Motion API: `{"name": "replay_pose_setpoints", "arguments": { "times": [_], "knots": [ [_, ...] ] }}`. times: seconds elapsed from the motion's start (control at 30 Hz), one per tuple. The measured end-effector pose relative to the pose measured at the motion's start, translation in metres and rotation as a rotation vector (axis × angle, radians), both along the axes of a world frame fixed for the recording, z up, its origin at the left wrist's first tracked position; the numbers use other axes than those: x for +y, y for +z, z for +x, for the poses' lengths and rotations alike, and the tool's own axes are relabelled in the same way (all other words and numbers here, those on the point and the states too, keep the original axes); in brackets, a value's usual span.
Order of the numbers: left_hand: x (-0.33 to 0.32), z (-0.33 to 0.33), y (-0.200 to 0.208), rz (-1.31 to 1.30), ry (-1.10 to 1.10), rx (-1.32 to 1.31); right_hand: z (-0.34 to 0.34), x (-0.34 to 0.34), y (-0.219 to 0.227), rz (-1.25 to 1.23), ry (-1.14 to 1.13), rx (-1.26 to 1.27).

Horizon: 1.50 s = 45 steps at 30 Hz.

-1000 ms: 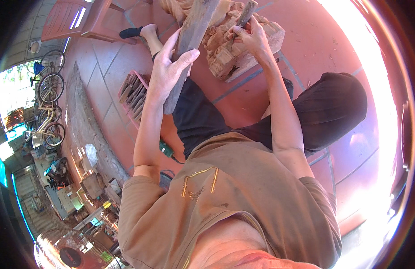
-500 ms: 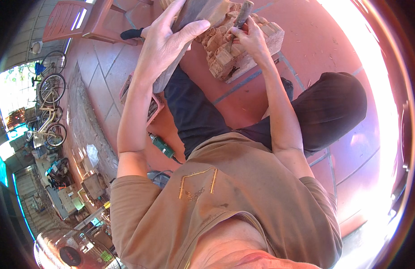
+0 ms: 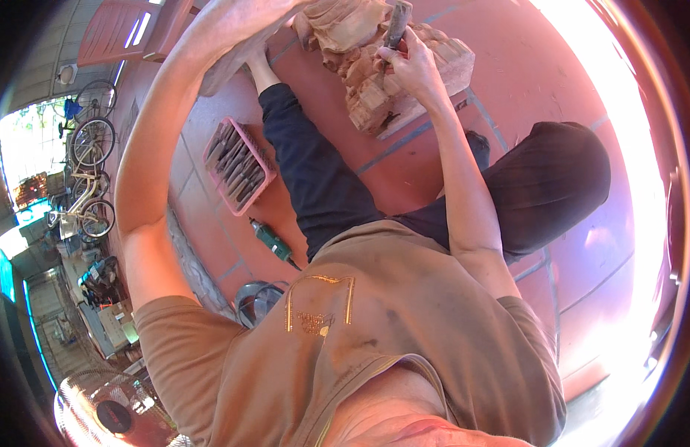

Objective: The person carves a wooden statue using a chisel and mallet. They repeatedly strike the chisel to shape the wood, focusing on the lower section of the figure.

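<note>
At the top, my right hand is closed round a chisel. Its wooden handle sticks up above my fingers, and its blade points down at a carved wooden block with a rough, knobbly surface. My left arm is raised and arches over to the top edge, where my left hand is mostly cut off and its fingers are out of sight. Along the underside of that forearm shows part of a long wooden mallet, which moves with the hand.
Left of my outstretched leg lies a pink basket full of chisels. A green power tool rests on the tiled floor below it. A fan stands at lower left, bicycles farther off, and a reddish-brown chair at upper left.
My left arm has swung up and outward to the left with the mallet, uncovering the basket of chisels and more of the carving. My right hand stays at the block with the chisel, barely shifted.
</note>
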<state>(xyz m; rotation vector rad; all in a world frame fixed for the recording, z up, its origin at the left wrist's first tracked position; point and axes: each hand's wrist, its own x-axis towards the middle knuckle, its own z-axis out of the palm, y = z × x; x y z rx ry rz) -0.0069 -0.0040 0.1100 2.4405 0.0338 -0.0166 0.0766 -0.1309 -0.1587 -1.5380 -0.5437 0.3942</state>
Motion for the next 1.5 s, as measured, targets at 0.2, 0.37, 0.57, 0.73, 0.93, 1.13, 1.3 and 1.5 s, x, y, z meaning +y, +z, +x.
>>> {"name": "replay_pose_setpoints", "arguments": {
  "times": [0.2, 0.37, 0.57, 0.73, 0.93, 1.13, 1.3, 1.5],
  "knots": [
    [0.011, 0.002, -0.03, 0.27, 0.02, 0.271, 0.001, 0.003, -0.009, 0.102, 0.043, 0.048],
    [0.022, 0.009, -0.01, 0.381, -0.076, 0.19, -0.001, 0.003, -0.003, 0.083, 0.051, 0.074],
    [0.002, -0.004, -0.011, 0.144, 0.183, -0.006, -0.006, 0.002, 0.004, 0.15, 0.018, -0.1],
    [0.015, -0.012, -0.048, 0.424, -0.05, 0.494, -0.011, 0.012, -0.046, 0.036, 0.097, -0.226],
    [0.024, -0.044, -0.056, -0.074, 0.192, 0.249, -0.012, 0.0, -0.003, -0.126, 0.165, -0.047],
    [0.032, -0.091, -0.111, -0.492, 0.403, 0.087, -0.006, -0.006, 0.005, 0.088, 0.054, 0.287],
    [0.01, -0.128, -0.171, -0.848, 0.58, 0.138, 0.004, -0.012, 0.007, 0.029, -0.122, 0.263],
    [-0.025, -0.151, -0.217, -1.115, 0.665, 0.159, -0.001, -0.009, 0.011, 0.03, -0.159, 0.197]
  ]
}}
